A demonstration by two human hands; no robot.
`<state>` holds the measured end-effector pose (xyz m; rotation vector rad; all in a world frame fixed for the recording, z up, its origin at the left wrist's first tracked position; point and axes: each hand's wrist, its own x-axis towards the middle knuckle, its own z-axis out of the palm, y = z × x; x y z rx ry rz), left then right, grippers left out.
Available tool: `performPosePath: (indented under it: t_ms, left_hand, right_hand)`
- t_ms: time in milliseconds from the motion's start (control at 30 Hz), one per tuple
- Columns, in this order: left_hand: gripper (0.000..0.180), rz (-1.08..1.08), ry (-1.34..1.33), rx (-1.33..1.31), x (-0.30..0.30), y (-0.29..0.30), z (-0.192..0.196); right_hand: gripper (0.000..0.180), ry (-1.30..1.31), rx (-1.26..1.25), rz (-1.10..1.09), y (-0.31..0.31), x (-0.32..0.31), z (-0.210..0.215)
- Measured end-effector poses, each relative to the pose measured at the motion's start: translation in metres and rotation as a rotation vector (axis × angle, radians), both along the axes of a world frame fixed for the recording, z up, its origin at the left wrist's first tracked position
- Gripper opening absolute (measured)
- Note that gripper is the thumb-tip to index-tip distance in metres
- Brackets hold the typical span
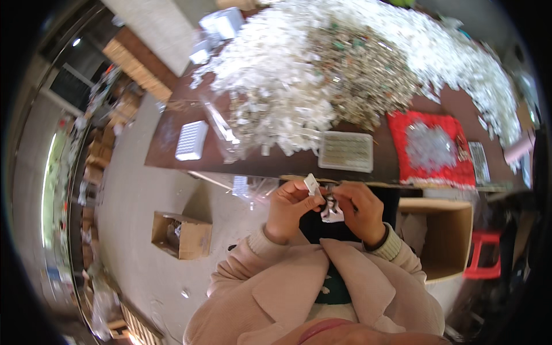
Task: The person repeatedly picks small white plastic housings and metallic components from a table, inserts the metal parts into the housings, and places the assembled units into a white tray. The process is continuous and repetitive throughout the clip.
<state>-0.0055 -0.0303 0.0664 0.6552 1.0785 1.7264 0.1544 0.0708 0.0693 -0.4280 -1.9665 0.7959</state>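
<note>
Just off the front edge of the brown table, my left hand (284,208) is closed, thumb and fingers pinching a small white card (311,184) that stands up above them. Close beside it my right hand (363,211) is closed too, with its fingertips bent inward. Between the hands hangs a small shiny packet-like piece (332,213), white with dark spots. My right fingertips meet its upper end, but the exact grip is too small to make out. Straight ahead on the table lies a clear lidless-looking plastic box (345,152) with rows of tiny pieces.
Heaps of clear plastic bits (276,69) and small metallic pieces (368,69) cover the table (167,138). A red bag (411,167) bears clear pieces. A white gridded block (191,140) lies left. Cardboard boxes (194,240) (448,264) and a red stool (483,256) stand below.
</note>
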Motion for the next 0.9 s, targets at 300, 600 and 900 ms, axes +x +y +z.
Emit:
performPosePath:
  t_ms: [300, 600, 900]
  left_hand:
    - [0.023, -0.115, 0.029, 0.187, 0.041, 0.052, -0.001]
    - [0.027, -0.009, 0.099, 0.227, 0.040, 0.046, -0.002]
    - [0.027, -0.004, 0.251, 0.231, 0.029, 0.040, -0.007]
  right_hand:
    - [0.010, 0.254, -0.590, -0.074, 0.012, 0.036, 0.000]
    - [0.012, 0.233, -0.490, -0.060, 0.011, 0.022, 0.010]
    - [0.011, 0.216, -0.732, 0.081, 0.008, 0.017, 0.013]
